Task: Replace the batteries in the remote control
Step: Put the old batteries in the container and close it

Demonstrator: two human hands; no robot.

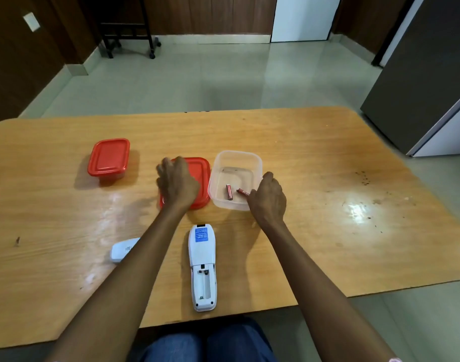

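A white remote control point(202, 267) lies face down near the table's front edge, its battery bay open and empty. Its white battery cover point(123, 249) lies to the left, partly hidden by my left forearm. A clear plastic box point(235, 178) holds two red batteries: one point(229, 192) lies free, the other point(243, 192) touches the fingertips of my right hand point(268, 198), which reaches over the box's near right corner. My left hand point(176, 181) rests on a loose red lid point(201, 178) lying flat beside the clear box.
A second box with a red lid point(109, 159) stands shut at the back left. The wooden table point(328, 205) has bare surface to the right, with dark specks. A grey cabinet point(427, 87) stands beyond the right corner.
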